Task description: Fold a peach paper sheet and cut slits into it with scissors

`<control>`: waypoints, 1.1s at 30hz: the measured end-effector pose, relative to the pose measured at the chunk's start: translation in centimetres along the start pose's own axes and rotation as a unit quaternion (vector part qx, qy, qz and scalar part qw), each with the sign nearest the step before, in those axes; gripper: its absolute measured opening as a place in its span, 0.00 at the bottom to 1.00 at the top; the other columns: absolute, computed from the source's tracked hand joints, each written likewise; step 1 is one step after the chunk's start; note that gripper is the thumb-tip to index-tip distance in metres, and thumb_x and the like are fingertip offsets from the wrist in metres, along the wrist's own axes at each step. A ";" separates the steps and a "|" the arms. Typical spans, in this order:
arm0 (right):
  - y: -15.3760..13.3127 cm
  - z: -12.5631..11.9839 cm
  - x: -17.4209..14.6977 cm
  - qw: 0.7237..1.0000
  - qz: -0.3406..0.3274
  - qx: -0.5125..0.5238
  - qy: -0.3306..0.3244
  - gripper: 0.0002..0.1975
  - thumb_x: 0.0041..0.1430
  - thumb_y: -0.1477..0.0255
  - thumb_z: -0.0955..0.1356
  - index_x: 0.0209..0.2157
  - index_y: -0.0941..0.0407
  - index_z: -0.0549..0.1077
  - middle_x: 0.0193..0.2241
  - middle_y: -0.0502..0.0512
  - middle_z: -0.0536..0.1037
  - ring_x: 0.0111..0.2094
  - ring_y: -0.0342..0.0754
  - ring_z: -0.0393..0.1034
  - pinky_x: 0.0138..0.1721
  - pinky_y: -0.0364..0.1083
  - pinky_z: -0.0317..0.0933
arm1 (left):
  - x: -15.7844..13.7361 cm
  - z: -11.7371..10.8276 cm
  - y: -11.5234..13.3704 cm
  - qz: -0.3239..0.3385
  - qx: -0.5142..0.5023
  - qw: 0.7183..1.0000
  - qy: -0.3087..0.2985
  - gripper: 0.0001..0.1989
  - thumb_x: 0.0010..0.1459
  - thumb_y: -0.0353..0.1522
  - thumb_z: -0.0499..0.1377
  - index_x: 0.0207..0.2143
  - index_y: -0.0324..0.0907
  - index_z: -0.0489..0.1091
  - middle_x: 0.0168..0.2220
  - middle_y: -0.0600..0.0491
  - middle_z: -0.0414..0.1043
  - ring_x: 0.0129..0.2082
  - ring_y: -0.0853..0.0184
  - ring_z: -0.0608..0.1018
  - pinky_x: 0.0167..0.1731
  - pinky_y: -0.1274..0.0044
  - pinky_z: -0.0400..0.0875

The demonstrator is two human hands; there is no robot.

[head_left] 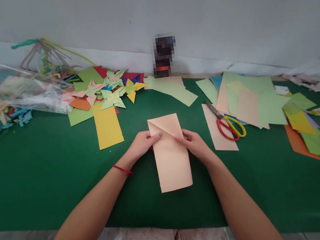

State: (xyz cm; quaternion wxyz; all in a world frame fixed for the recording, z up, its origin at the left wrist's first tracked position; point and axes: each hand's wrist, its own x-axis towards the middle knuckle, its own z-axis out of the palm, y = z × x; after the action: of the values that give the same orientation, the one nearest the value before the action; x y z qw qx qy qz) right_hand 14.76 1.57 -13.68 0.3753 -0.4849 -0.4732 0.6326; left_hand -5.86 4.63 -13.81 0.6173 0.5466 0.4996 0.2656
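A pale peach sheet of paper, folded into an upright rectangle, is held just above the green table in front of me. A diagonal crease or edge runs across its upper part from the top left corner. My left hand grips the left edge, thumb on top and fingers mostly behind. On the opposite edge my right hand pinches the paper, its thumb on the front. Right of it lie scissors with red and yellow handles, resting on another peach sheet.
Folded paper stars and coloured sheets lie at the back left, near a yellow rectangle. Further left is a heap of pipe cleaners with clear plastic. Pale green sheets and coloured scraps cover the right side. A pixelated object stands against the wall.
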 end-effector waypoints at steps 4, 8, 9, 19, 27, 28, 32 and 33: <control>0.1 -0.1 0.0 1.000 0.004 -0.013 0.010 0.15 0.52 0.61 0.69 0.39 0.55 0.71 0.31 0.54 0.78 0.33 0.52 0.74 0.32 0.48 0.67 | -0.1 0.1 0.2 0.008 0.006 1.000 0.016 0.21 0.52 0.47 0.56 0.20 0.37 0.66 0.20 0.54 0.66 0.19 0.73 0.65 0.20 0.79 0.58; -0.3 0.1 -0.3 0.999 0.011 -0.030 0.006 0.16 0.52 0.60 0.69 0.39 0.55 0.71 0.30 0.54 0.78 0.33 0.53 0.74 0.30 0.48 0.67 | -0.4 0.2 0.6 0.012 -0.055 0.998 0.039 0.19 0.51 0.46 0.58 0.25 0.37 0.70 0.27 0.51 0.72 0.24 0.70 0.71 0.25 0.79 0.64; -0.4 0.1 -0.3 0.999 0.013 -0.032 0.002 0.16 0.52 0.60 0.69 0.39 0.55 0.71 0.31 0.54 0.78 0.33 0.53 0.74 0.30 0.48 0.67 | -0.5 0.3 0.7 0.008 -0.077 0.996 0.047 0.19 0.50 0.46 0.59 0.28 0.37 0.71 0.30 0.49 0.74 0.27 0.68 0.73 0.27 0.78 0.65; -0.4 0.7 -0.3 0.997 0.017 -0.068 -0.026 0.14 0.52 0.62 0.69 0.36 0.56 0.70 0.32 0.54 0.77 0.31 0.50 0.73 0.27 0.45 0.66 | -0.6 0.5 0.9 -0.009 -0.120 0.991 0.065 0.20 0.50 0.42 0.61 0.40 0.36 0.72 0.43 0.42 0.74 0.39 0.59 0.77 0.36 0.73 0.70; -0.8 0.5 -0.7 0.998 0.028 -0.039 -0.030 0.17 0.51 0.61 0.69 0.40 0.55 0.71 0.31 0.54 0.78 0.33 0.53 0.74 0.30 0.48 0.67 | -0.5 0.2 1.1 0.002 -0.129 0.990 0.062 0.21 0.55 0.46 0.54 0.36 0.36 0.71 0.34 0.46 0.75 0.30 0.66 0.76 0.30 0.76 0.70; -0.8 0.4 -0.7 0.999 0.031 -0.033 -0.023 0.16 0.50 0.61 0.70 0.39 0.55 0.72 0.32 0.55 0.78 0.33 0.53 0.74 0.30 0.48 0.67 | -0.4 0.0 1.0 0.012 -0.134 0.988 0.070 0.23 0.57 0.47 0.51 0.38 0.36 0.70 0.34 0.46 0.75 0.29 0.67 0.76 0.30 0.76 0.70; -0.8 -0.1 -0.4 0.999 0.032 0.022 0.029 0.17 0.50 0.61 0.70 0.39 0.55 0.72 0.35 0.55 0.79 0.33 0.53 0.74 0.33 0.49 0.68 | 0.0 -1.0 0.8 0.127 -0.065 0.978 0.152 0.21 0.62 0.40 0.46 0.53 0.40 0.60 0.50 0.43 0.68 0.43 0.64 0.75 0.38 0.72 0.72; -0.8 -0.2 -0.4 0.998 0.031 0.037 0.043 0.17 0.50 0.61 0.70 0.40 0.55 0.72 0.36 0.56 0.79 0.34 0.53 0.75 0.33 0.49 0.68 | 0.0 -1.2 0.8 0.178 -0.003 0.968 0.175 0.21 0.61 0.36 0.48 0.56 0.42 0.57 0.56 0.44 0.62 0.50 0.62 0.71 0.44 0.70 0.69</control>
State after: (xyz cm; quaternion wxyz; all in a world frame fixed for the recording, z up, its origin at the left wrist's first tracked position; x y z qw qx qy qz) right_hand 15.03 1.49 -12.80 0.3933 -0.5114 -0.4176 0.6398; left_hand -6.72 5.35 -12.96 0.4646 0.5698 0.4937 0.4645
